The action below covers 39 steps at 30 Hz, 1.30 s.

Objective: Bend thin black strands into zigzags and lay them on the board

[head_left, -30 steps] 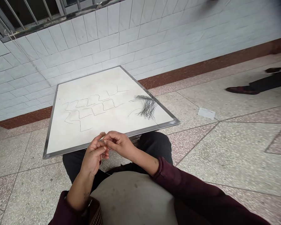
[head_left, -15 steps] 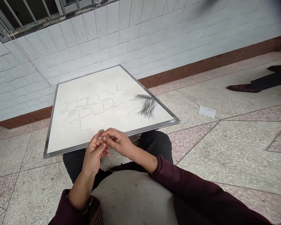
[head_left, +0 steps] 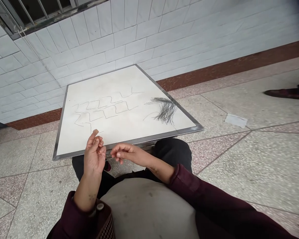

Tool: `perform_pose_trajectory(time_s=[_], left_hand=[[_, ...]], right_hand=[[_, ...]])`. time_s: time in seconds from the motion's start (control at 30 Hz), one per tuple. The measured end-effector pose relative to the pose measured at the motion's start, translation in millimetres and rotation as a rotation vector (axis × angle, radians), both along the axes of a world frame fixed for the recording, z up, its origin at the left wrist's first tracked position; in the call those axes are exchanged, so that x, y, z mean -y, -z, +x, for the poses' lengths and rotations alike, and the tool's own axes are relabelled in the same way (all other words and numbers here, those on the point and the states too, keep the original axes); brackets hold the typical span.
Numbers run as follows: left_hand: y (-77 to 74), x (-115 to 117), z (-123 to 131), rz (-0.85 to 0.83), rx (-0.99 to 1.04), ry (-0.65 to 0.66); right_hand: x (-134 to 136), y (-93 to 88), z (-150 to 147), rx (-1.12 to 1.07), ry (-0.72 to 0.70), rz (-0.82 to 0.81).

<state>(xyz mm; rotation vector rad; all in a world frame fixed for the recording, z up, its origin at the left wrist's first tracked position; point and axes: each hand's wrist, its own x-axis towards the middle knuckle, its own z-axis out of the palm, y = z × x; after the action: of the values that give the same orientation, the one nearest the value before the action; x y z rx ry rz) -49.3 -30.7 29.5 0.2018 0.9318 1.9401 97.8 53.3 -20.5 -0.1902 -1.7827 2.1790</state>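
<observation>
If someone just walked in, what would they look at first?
Probably the dark tangle of thin strands, because it stands out against the pale board, near its right edge. Next might come the two bare hands at the board's near edge: the left hand has its fingers bunched, and the right hand is beside it, with a thin thread between them.

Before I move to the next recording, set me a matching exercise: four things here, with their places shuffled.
Things:
1. dense dark strands
2. white scrap
3. pale thread
4. wavy dark lines

Places:
A. between left hand and right hand
B. across the middle of the tabletop
C. on the floor
D. near the tabletop's right edge

Pairs: 1-D, 2-C, 3-A, 4-B
</observation>
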Motion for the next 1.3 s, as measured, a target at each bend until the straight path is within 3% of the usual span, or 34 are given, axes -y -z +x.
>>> perform_pose_trajectory(time_s=[0.07,0.23,0.37,0.73,0.83,1.0,1.17,1.3], left_hand=[[-2.1,0,1,-0.009,-0.021,-0.017],[-3.0,-2,5,-0.017,-0.048,-0.033],[-2.8,-3,7,-0.008,-0.062,-0.075],[0.8,-3,7,-0.058,-0.151,-0.112],[-2.3,-2,9,-0.070,-0.174,-0.110],[0.0,8,11,-0.105,-0.260,0.028],[10.0,18,7,-0.151,-0.401,0.117],[8.5,24,5,-0.175,-0.515,0.128]], right_hand=[[3,2.4,-3,-0.018,0.076,0.161],[12,-6.6,-8,-0.115,0.360,0.871],[23,-16.1,-12,-0.100,0.445,1.119],[37,-15.1,-13,-0.115,0.433,1.372],[35,-15.5,-12,-0.115,0.501,1.367],[25,-20.7,-6,-0.120,0.606,1.334],[21,-18.1,-5,-0.130,0.520,1.322],[20,-13.3,-5,-0.118,0.480,1.210]])
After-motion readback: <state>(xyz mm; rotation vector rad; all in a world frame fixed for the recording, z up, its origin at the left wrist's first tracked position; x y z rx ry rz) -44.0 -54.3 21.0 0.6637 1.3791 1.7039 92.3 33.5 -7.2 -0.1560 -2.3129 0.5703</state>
